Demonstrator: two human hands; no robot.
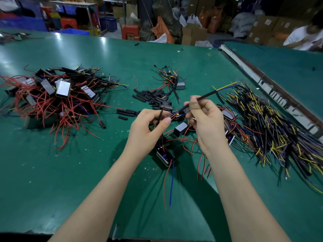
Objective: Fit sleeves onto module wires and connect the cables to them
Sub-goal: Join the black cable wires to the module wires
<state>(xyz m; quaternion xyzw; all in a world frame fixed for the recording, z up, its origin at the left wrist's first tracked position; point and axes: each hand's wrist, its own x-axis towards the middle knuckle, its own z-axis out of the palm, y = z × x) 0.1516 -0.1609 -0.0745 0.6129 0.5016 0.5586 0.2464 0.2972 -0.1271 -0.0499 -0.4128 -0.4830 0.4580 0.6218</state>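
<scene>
My left hand (148, 126) pinches the thin wire ends of a small black module (164, 157), which hangs below it with red and blue wires trailing down. My right hand (203, 117) grips a black cable (206, 95) whose yellow and blue cores stick out at its far end. The cable's near end meets the module wires between my two hands. Short black sleeves (148, 96) lie in a loose heap just beyond my hands.
A big pile of modules with red wires (57, 95) covers the left of the green table (70, 172). A heap of black cables (272, 130) lies at the right. Loose modules (180, 128) sit under my right hand. A person in white (304, 37) is at the far right.
</scene>
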